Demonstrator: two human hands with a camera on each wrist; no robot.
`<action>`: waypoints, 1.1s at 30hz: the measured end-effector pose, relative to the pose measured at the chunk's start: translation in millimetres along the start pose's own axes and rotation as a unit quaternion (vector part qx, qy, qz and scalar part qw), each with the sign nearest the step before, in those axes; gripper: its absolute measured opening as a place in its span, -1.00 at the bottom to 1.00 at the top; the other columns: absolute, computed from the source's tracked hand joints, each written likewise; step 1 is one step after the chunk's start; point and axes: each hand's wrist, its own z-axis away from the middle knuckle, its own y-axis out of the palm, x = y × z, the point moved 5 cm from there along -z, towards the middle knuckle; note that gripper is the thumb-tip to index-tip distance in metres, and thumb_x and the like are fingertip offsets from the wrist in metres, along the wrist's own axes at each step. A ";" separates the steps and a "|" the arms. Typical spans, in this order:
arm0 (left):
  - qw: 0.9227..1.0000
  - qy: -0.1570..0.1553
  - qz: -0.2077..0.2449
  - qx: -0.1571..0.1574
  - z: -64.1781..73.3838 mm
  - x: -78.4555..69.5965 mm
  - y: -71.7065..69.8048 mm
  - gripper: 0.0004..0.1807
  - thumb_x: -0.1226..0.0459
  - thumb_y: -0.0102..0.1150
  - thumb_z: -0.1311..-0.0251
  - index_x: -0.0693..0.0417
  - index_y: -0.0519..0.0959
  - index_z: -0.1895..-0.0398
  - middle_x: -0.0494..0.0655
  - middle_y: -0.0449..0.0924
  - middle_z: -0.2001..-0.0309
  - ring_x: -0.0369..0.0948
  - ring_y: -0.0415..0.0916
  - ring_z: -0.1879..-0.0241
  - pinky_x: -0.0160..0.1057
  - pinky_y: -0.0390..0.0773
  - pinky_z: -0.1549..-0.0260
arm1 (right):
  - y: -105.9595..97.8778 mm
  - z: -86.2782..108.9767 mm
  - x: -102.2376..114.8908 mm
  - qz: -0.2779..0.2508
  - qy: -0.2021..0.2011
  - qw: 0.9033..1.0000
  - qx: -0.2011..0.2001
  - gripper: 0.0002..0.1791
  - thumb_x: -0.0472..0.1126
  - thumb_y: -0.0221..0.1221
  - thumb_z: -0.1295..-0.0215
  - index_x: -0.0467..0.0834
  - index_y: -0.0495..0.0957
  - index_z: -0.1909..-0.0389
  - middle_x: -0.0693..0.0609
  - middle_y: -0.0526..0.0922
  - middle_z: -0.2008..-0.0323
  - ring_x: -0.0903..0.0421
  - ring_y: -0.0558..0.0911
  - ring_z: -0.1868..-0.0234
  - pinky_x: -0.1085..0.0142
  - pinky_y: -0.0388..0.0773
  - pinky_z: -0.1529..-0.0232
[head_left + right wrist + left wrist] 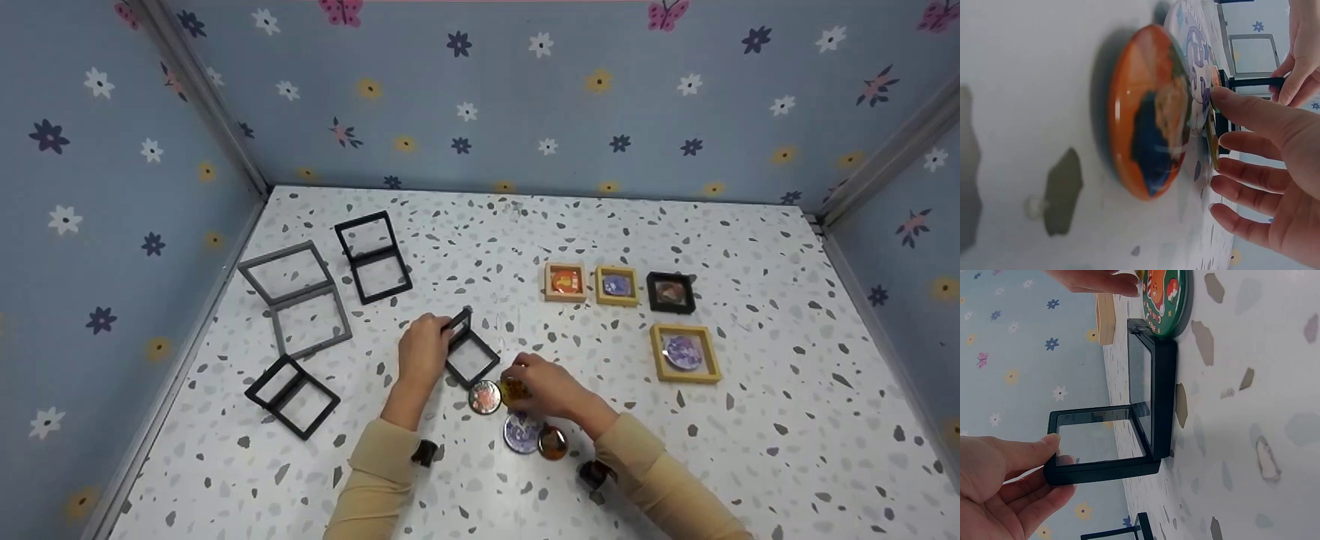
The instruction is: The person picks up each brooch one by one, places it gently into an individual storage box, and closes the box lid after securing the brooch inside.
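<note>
My left hand (424, 349) pinches the raised lid of a small black hinged display frame (474, 358) between thumb and fingers. The frame's other half lies flat on the table, with clear film inside its rim. My right hand (551, 386) holds a yellow round badge (513, 393) by its edge, partly hidden under the fingers. Beside it, touching or almost touching the frame's corner, lies a green-rimmed badge (1165, 298) with an orange figure. Nearer me are a purple-and-white badge (521, 433) and an orange badge (1148, 112), the orange one leaning against the purple one.
At left stand a large grey open frame (311, 322) and two black open frames (382, 277) (304, 401). At right are closed frames with badges inside: pale wood-coloured (565, 298), yellow (617, 301), black (671, 307) and larger yellow (688, 377). Flower-patterned walls (495, 90) enclose the speckled table (787, 420).
</note>
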 end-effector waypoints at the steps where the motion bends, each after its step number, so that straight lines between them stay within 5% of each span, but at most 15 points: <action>1: 1.000 0.001 0.001 -0.001 0.0 -0.1 -0.1 -0.87 0.39 0.21 0.01 0.19 0.64 0.34 0.01 0.53 0.48 -0.07 0.51 0.41 -0.14 0.47 0.41 | 0.1 -0.1 0.4 0.002 0.002 1.000 -0.001 -0.61 -0.09 0.31 0.06 -0.15 0.55 0.18 0.01 0.43 0.30 0.14 0.42 0.33 0.30 0.44 0.38; 21: 1.000 -0.005 0.003 0.000 -0.5 0.7 0.9 -0.88 0.39 0.21 0.01 0.18 0.65 0.35 0.00 0.53 0.49 -0.10 0.51 0.43 -0.16 0.47 0.44 | 2.3 -3.7 1.8 0.026 0.034 0.999 -0.004 -0.71 -0.12 0.34 0.19 -0.06 0.56 0.36 0.12 0.34 0.47 0.21 0.35 0.51 0.40 0.28 0.61; 33: 1.000 0.006 0.006 -0.004 -0.5 1.5 0.5 -0.87 0.39 0.21 0.02 0.18 0.65 0.35 0.01 0.53 0.48 -0.04 0.52 0.40 -0.11 0.47 0.41 | 3.0 -5.2 5.2 0.023 0.002 1.000 -0.018 -0.80 -0.19 0.31 0.23 -0.10 0.52 0.51 0.11 0.35 0.49 0.20 0.37 0.51 0.38 0.37 0.52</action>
